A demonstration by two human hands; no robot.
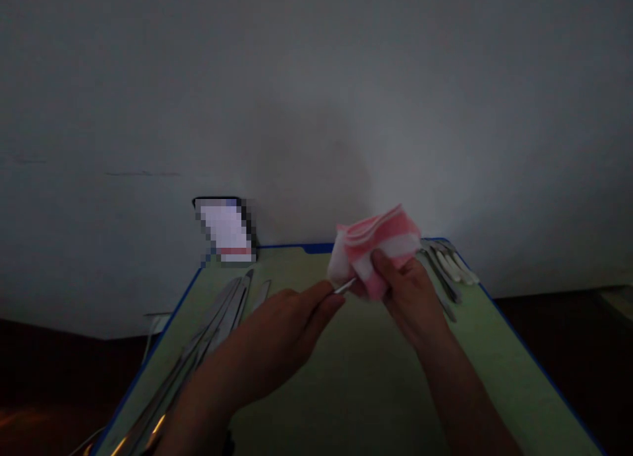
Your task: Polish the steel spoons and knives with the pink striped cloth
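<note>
The cloth point(376, 248), striped pink and white and folded into several layers, was in the right hand point(410, 288), above the far part of the green table point(356, 403). That hand was closed on it, with the thumb pressed over the near side and the loose folds standing up beyond. The left hand point(291, 314) was narrow, its thumb and fingers pinched around a thin metal utensil point(345, 286). A short shiny length of the utensil showed between the two hands and ran into the cloth — its far end was hidden there, so its kind could not be told.

Under and beside the left forearm lay a long pile of knives point(232, 311), spread toward the near left corner, partly covered by the arm. Just beyond the right hand, near the far right corner, lay several metal utensils point(445, 285) and a group with white handles point(455, 266). A phone point(225, 230) stood tilted at the far left corner, its screen blurred — behind it rose a plain grey wall point(316, 100).
</note>
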